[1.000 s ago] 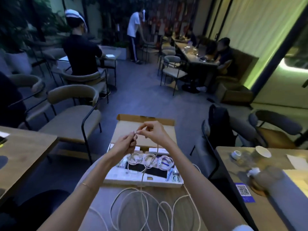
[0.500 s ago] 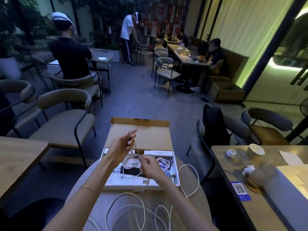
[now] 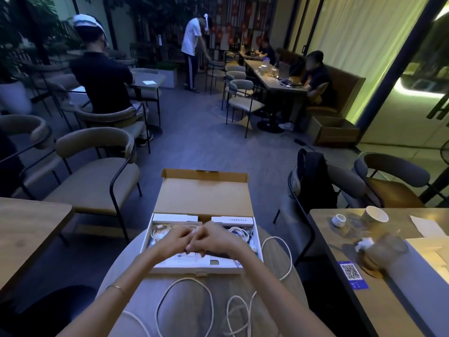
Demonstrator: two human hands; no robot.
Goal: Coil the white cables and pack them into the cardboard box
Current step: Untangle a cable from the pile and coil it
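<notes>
Head view puts your left hand (image 3: 173, 240) and right hand (image 3: 213, 239) knuckle to knuckle over the middle of the cardboard box (image 3: 194, 268), fingers curled inward. Your left grip looks narrow and closed, but what it pinches is hidden, so you cannot tell whether cable is in it. The same goes for your right grip.

Going left to right: at about 10 o'clock from your hands, coiled white cables (image 3: 159, 232) already lie in the box's tray. More coils (image 3: 239, 233) sit at about 2 o'clock. At 6 o'clock, on the round surface (image 3: 126, 266) just outside the box, a loose white cable (image 3: 184, 300) sprawls in wide loops, and one loop arcs off toward 4 o'clock near the surface's edge.

Judge that cable as light, limp and a little springy. It will likely unwind if released and snag on its own loops. Take it near one end, pinch lightly, and wind over your fingers; hold the finished coil across its crossing point.

It looks thin, round and matte white, with no kinks visible.
</notes>
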